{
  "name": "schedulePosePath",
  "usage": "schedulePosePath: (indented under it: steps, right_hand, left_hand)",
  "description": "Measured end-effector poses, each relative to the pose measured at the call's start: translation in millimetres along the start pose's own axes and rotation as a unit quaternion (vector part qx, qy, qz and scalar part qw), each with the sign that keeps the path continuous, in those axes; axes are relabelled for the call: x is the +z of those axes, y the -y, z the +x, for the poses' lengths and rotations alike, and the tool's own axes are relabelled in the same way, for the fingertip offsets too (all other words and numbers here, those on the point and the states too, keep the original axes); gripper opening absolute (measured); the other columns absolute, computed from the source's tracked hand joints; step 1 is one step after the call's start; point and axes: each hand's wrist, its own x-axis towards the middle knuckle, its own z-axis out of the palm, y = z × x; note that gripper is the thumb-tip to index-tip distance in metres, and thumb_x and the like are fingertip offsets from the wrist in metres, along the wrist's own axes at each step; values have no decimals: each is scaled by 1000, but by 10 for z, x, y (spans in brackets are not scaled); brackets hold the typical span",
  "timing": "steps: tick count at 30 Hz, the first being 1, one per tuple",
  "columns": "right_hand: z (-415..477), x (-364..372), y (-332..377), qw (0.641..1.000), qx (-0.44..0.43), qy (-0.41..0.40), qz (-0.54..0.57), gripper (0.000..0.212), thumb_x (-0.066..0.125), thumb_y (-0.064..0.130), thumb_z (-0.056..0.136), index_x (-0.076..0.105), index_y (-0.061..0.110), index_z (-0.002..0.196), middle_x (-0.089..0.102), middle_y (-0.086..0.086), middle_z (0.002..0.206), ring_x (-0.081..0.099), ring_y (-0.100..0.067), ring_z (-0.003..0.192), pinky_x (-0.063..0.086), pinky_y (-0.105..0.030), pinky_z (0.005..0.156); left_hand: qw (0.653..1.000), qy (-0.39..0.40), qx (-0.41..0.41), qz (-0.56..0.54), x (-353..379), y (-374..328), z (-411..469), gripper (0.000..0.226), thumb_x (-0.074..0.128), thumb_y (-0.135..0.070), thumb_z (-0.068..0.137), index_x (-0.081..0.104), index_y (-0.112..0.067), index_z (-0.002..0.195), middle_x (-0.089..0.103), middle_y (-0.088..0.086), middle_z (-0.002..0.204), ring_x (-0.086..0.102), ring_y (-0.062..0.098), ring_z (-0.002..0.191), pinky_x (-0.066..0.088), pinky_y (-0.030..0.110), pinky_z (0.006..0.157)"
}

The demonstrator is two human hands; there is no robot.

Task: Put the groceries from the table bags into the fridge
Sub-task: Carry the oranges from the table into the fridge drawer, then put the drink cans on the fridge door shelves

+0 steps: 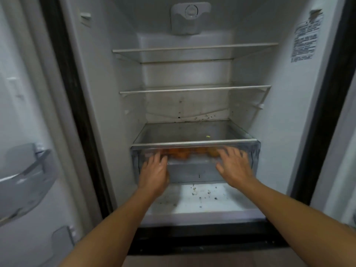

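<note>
In the open fridge (pixel 289 112), our left hand (pixel 154 168) and right hand (pixel 235 166), fingers straight and apart, press on the bottom drawer (pixel 192 172) with orange fruit (pixel 179 153) inside, so next we likely push it shut.

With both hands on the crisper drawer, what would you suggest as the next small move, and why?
Probably push the drawer straight in with both hands. The left hand and right hand lie flat against its front, orange items sit inside, and the front seems to stand slightly proud of the shelf above.
</note>
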Motion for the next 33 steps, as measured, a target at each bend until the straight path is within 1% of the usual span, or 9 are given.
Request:
schedulePosePath:
  steps: [4,9,14,17,20,24,26,29,33]
  right_hand:
    - [-494,-199,158,1000,-24,12,-8,38,46,35,94,53,20,128,53,-5,129,47,-24,118,33,-40,99]
    - [-975,-421,557,995,-87,37,7,36,43,36,94,57,20,124,61,-3,121,54,-22,110,34,-38,95]
    - [-1546,-507,992,979,-185,49,66,35,45,34,95,58,18,123,64,-3,117,59,-22,102,44,-37,88]
    - [-1979,-512,1262,964,-231,71,113,33,47,33,95,58,18,123,63,-4,117,60,-23,99,46,-35,80]
    - [-2499,-484,1583,944,-285,115,120,35,45,35,96,55,20,126,59,-4,125,59,-25,107,46,-36,83]
    - [-3244,-547,2197,909,-345,160,173,28,47,37,93,58,22,115,62,-3,117,60,-27,106,44,-34,77]
    - [-3584,-664,2565,883,-387,169,206,26,49,34,91,59,21,111,62,-2,113,60,-27,104,45,-33,77]
    - [-4067,-986,3125,854,-444,152,224,31,48,34,91,58,21,119,62,-2,116,60,-28,105,49,-37,82]
    - [-4690,-1460,3910,821,-502,130,239,34,46,35,93,55,23,124,61,-1,121,59,-27,107,47,-36,83]
  left_hand:
    - [1000,8,-1,-14,-260,-76,-546,17,56,-18,85,57,-8,99,58,14,103,56,35,95,46,40,69]
    - [999,31,-18,-10,-612,-140,-1365,26,45,-25,94,57,-10,112,60,9,111,56,29,99,46,39,73]
    - [998,32,-56,15,-918,-168,-2323,21,45,-28,94,57,-14,104,61,7,104,59,29,94,34,34,62]
    - [991,56,-122,29,-1085,-167,-3024,20,47,-28,93,58,-14,102,62,6,105,61,31,92,37,36,63]
    - [972,109,-198,57,-1254,-167,-3853,27,49,-33,91,57,-16,111,62,5,110,59,30,102,44,38,72]
    - [937,168,-291,93,-1628,-72,-5009,28,43,-27,94,56,-14,115,59,6,113,57,29,104,47,40,76]
    - [923,162,-333,104,-1885,29,-5514,25,43,-28,94,57,-13,110,60,6,108,58,29,98,48,40,75]
    - [901,145,-391,123,-2326,193,-6235,23,45,-28,93,58,-12,103,62,5,101,61,29,91,49,37,69]
    - [873,132,-443,158,-2948,358,-7151,21,44,-30,94,56,-16,102,59,1,99,59,21,86,47,33,68]
